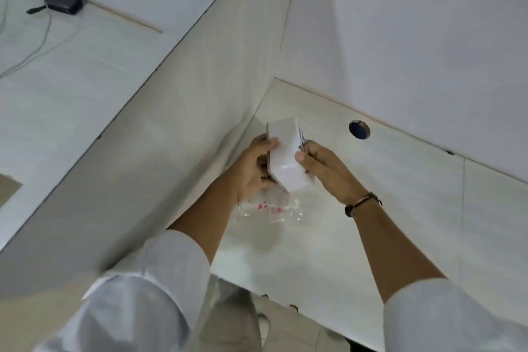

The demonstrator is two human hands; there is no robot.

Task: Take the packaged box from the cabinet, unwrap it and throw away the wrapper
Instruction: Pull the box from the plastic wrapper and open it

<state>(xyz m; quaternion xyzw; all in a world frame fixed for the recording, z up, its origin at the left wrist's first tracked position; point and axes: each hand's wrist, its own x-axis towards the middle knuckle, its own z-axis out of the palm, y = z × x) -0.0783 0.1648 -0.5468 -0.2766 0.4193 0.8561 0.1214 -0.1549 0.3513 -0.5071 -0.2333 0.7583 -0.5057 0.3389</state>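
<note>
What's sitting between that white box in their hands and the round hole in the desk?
Nothing: in the head view, only bare desk separates the white box from the round hole.

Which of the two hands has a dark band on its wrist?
The right hand, which grips the right side of the white cardboard box, has a dark band on its wrist. The left hand, on the box's left edge, has a bare wrist.

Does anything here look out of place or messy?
Only the crumpled clear wrapper, hanging loose below the white box that both hands hold above the desk. It has not been thrown away.
</note>
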